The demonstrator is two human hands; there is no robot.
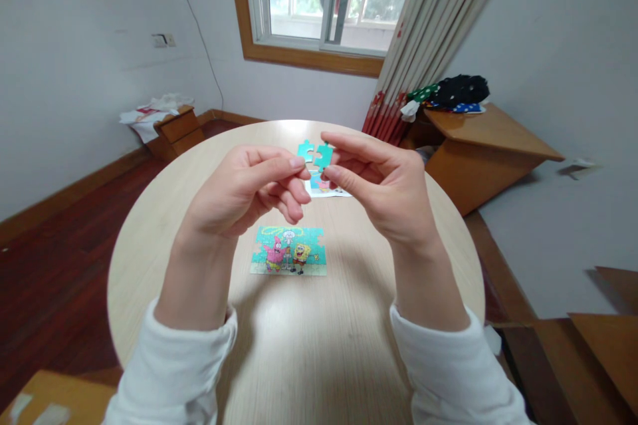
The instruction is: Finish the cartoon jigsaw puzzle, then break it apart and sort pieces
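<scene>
Raised over the table, my left hand (264, 179) pinches a turquoise jigsaw puzzle piece (305, 150) between thumb and fingers. My right hand (381, 179) grips a second turquoise puzzle piece (325, 157) by its edges, close beside the first. The two pieces face each other with a narrow gap between them. Below my left hand lies a partly assembled jigsaw puzzle (289, 252) with cartoon figures on a turquoise ground; its upper left and right edges are notched. Behind the hands, partly hidden by them, a printed picture sheet (321, 185) with similar colours rests on the table.
The round, pale wooden table (349, 345) fills the middle. A small wooden cabinet (177, 129) with papers stands at the back left. On the right, clothes (458, 91) lie on a tilted wooden piece of furniture (491, 139). A curtain (413, 32) hangs by the window.
</scene>
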